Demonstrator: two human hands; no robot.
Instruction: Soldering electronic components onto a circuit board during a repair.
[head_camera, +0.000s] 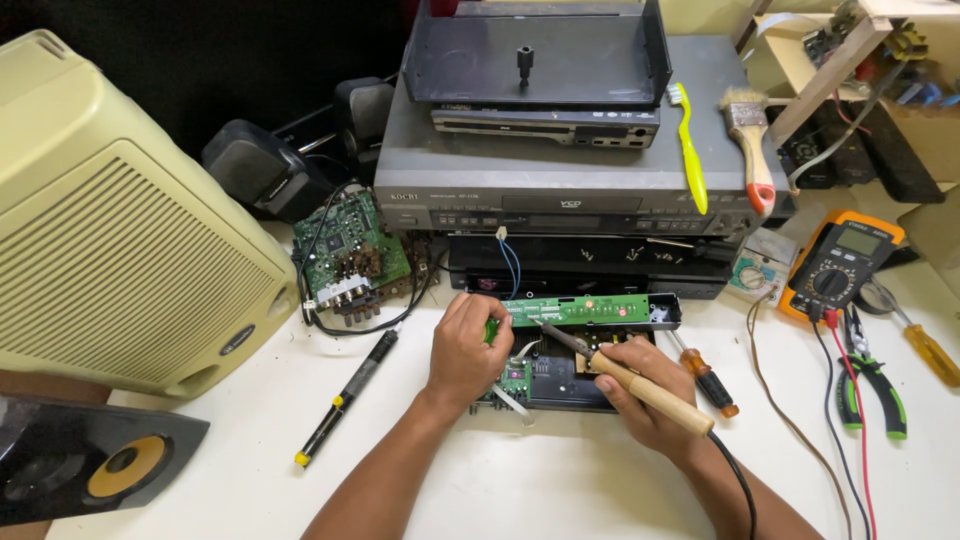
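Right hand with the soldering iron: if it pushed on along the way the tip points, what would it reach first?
Probably the long green circuit board: the right hand aims the soldering iron up-left, its tip seemingly at the board's lower edge, though depth is unclear.

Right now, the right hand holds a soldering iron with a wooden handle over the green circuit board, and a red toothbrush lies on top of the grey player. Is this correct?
Not quite: the toothbrush is yellow-green, not red. The rest holds. In the head view, the right hand holds the soldering iron with a wooden handle over the green circuit board, and the toothbrush lies on top of the grey player.
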